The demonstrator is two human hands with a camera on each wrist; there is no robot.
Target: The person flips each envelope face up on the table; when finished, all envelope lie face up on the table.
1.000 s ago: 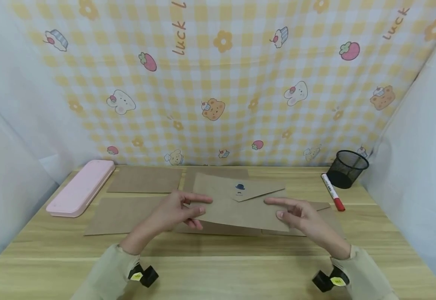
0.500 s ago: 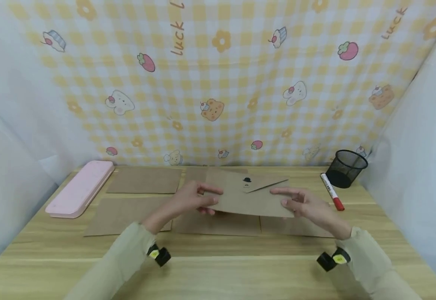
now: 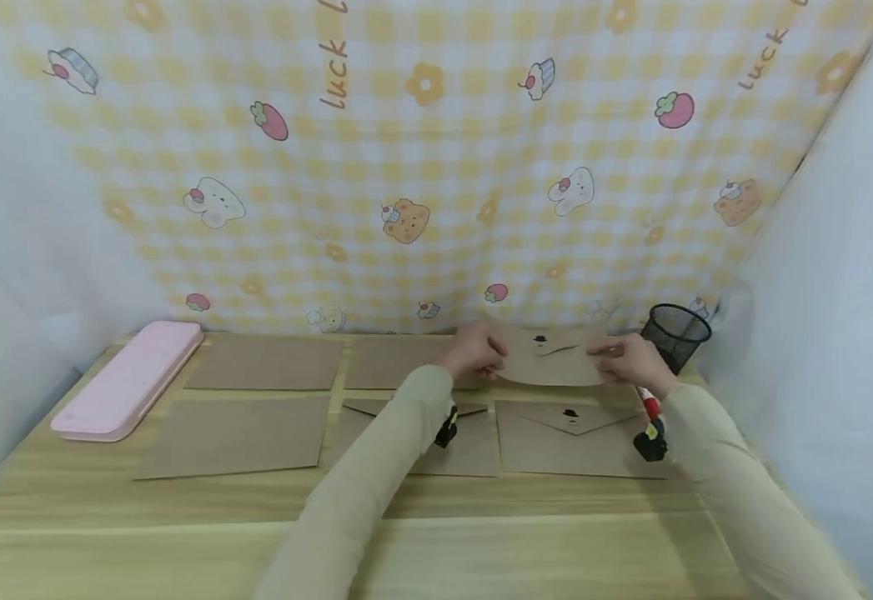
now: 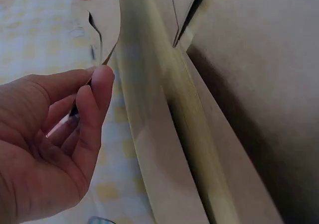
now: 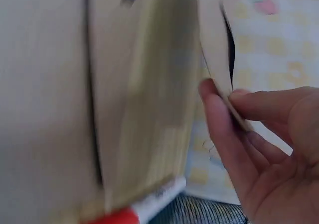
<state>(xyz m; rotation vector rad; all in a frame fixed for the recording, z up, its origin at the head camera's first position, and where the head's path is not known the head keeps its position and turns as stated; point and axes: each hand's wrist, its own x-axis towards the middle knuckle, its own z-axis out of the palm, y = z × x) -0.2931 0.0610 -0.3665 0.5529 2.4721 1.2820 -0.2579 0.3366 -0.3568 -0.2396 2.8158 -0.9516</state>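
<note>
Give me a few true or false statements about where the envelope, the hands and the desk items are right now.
1. Both hands hold one kraft envelope, the left hand at one end and the right hand at the other. True.
2. The envelope is held at the near edge of the table. False: it is at the far side, by the patterned cloth.
3. The pink case lies to the left. True.
4. The black mesh cup lies tipped on its side. False: it stands upright.
5. The red-capped marker is inside the cup. False: it lies on the table.

Matt brown kraft-paper envelope (image 3: 552, 357), pale smooth wood-grain table (image 3: 481, 533), black metal-mesh cup (image 3: 674, 332), glossy pink plastic case (image 3: 130, 380)
</note>
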